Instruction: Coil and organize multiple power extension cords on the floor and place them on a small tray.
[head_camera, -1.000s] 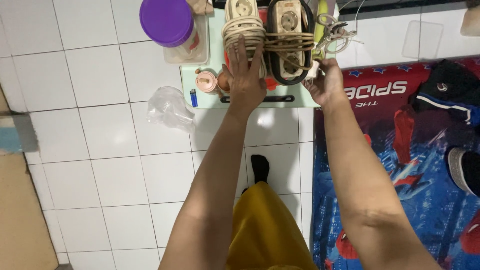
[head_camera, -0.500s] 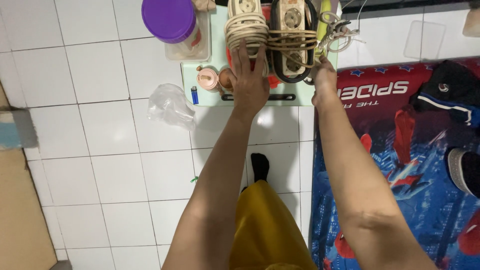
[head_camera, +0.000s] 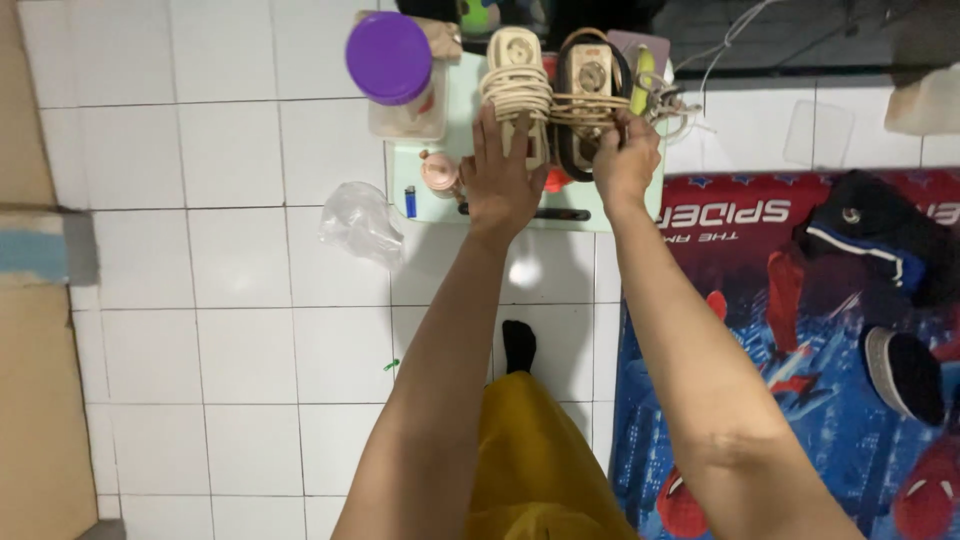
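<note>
Two hands (head_camera: 560, 170) on two cord-wrapped power strips (head_camera: 550, 95), seemingly ungripped

Illumination is bright and even from overhead, with a soft white glare patch on the glossy floor tiles (head_camera: 524, 272) just below the pale green tray (head_camera: 430, 205). Shadows are faint and short beneath the forearms; the strip along the top edge of the frame is dark and underexposed. Focus is acceptably sharp at centre, while the grout lines bow slightly toward the frame edges, indicating wide-angle distortion.
</note>
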